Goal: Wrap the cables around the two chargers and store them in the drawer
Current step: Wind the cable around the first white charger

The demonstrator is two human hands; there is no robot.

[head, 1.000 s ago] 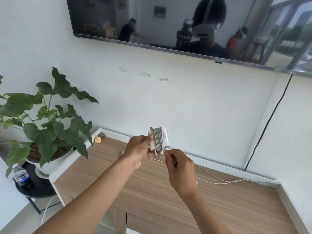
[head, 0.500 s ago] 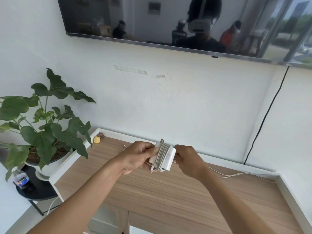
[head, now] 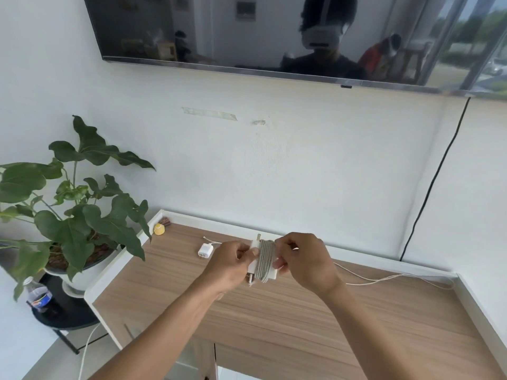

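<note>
On the left end of the wooden cabinet top (head: 170, 292), just beside the potted plant (head: 68, 215), one small yellow object (head: 159, 229) is sitting in the corner. To its right the small charger (head: 205, 250) is lying flat, with its thin cable (head: 211, 239) unwound behind it. Above the middle of the top, the left hand (head: 230, 266) is gripping the large charger (head: 253, 267) by its left end, and turns of grey cable (head: 264, 260) are banding the block's middle. The right hand (head: 304, 259) is pinching that cable at the block's right edge with curled fingers. The loose tail (head: 384, 279) is trailing from behind the hand across the top toward the right wall. As a judgement, the turns could be slackening or sliding off the end if the pinch is loosening before the tail is tucked in. The long tail could also be catching on the raised rim. Counting: two chargers, one partly wrapped and one untouched; two hands, both holding; no drawer plainly showing.
</note>
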